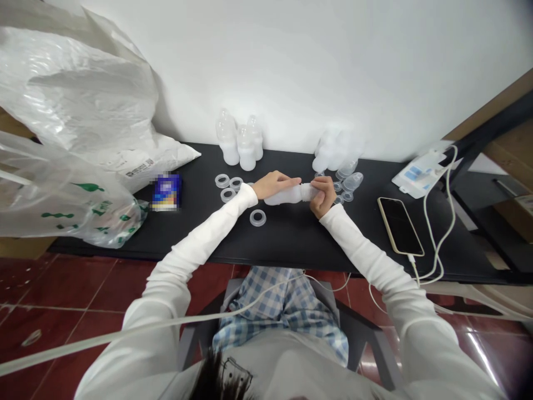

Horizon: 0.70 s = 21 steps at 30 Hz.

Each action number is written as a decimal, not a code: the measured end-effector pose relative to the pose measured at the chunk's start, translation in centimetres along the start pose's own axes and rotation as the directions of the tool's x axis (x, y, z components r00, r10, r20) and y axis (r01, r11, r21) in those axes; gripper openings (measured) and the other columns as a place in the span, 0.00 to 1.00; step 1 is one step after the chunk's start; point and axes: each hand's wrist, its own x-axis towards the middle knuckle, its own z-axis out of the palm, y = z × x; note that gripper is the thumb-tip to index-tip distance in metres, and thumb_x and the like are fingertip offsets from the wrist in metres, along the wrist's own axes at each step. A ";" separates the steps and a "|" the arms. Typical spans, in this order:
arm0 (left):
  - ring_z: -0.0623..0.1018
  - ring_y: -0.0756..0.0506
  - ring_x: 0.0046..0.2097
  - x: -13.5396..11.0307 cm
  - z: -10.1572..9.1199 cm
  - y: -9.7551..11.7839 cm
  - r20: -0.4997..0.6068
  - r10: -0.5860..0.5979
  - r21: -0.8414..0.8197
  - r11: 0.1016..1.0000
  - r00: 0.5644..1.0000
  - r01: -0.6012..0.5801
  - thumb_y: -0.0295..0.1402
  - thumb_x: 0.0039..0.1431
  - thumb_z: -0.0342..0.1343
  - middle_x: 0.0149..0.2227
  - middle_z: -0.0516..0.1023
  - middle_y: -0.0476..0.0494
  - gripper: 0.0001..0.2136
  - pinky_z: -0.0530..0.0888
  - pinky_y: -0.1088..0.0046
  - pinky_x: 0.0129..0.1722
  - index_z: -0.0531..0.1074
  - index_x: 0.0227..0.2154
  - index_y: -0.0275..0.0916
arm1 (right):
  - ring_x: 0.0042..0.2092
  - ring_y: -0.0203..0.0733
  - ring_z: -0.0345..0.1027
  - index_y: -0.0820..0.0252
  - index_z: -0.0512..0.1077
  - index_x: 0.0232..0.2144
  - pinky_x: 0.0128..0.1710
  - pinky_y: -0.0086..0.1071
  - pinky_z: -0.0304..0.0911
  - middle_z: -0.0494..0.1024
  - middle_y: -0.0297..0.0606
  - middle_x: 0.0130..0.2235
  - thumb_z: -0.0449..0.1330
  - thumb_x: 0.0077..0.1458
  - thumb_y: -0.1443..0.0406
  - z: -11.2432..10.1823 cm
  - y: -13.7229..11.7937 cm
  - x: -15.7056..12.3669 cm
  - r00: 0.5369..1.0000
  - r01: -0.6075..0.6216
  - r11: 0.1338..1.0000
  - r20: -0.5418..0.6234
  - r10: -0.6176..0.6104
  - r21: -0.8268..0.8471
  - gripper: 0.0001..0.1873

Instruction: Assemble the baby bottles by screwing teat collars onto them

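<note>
A translucent white baby bottle (291,194) lies sideways over the black table (291,233), held between both hands. My left hand (273,183) wraps round its body. My right hand (322,195) is closed round its neck end. Several clear plastic rings (257,217) lie on the table to the left of my hands and just in front of them. Several clear nipples and caps (348,183) lie to the right of my right hand.
Three assembled bottles (239,144) stand at the back by the wall, with more bottles (333,150) to their right. Big plastic bags (75,139) fill the left end. A blue packet (165,191), a phone (400,225) with cable, and a white charger (420,172) lie around.
</note>
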 end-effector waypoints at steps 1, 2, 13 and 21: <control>0.73 0.48 0.21 0.3 -0.1 -0.1 0.063 -0.019 -0.075 0.997 0.998 0.024 0.56 0.63 0.48 0.21 0.78 0.44 0.28 0.66 0.70 0.22 0.78 0.26 0.35 | 0.39 0.50 0.70 0.54 0.71 0.38 0.40 0.49 0.69 0.72 0.46 0.37 0.35 0.65 0.52 0.1 -0.3 0.1 1.000 -0.018 1.000 -0.008 0.017 -0.010 0.27; 0.73 0.47 0.19 0.5 -0.2 -0.2 0.125 -0.017 -0.140 0.990 0.992 0.034 0.55 0.65 0.47 0.21 0.78 0.43 0.28 0.67 0.69 0.20 0.78 0.26 0.36 | 0.39 0.49 0.70 0.55 0.71 0.37 0.40 0.49 0.69 0.72 0.46 0.37 0.35 0.65 0.52 0.1 -0.6 0.2 0.999 -0.041 0.999 -0.015 0.040 -0.018 0.27; 0.81 0.42 0.32 0.1 1.8 3.5 -0.357 -0.294 0.204 0.902 0.887 0.382 0.41 0.66 0.48 0.23 0.78 0.41 0.21 0.71 0.68 0.32 0.78 0.23 0.36 | 0.33 0.43 0.67 0.53 0.66 0.30 0.36 0.40 0.65 0.70 0.37 0.30 0.38 0.68 0.53 0.9 -3.2 2.1 0.926 -0.228 0.958 -0.266 0.268 0.173 0.23; 0.81 0.41 0.38 -1.4 3.0 2.2 -0.461 0.055 0.591 0.764 0.886 0.260 0.45 0.71 0.44 0.33 0.83 0.37 0.23 0.67 0.70 0.33 0.81 0.38 0.38 | 0.30 0.38 0.64 0.55 0.64 0.29 0.33 0.35 0.62 0.69 0.34 0.27 0.40 0.69 0.54 0.6 -4.5 3.1 0.920 -0.368 0.916 -0.079 0.384 0.161 0.22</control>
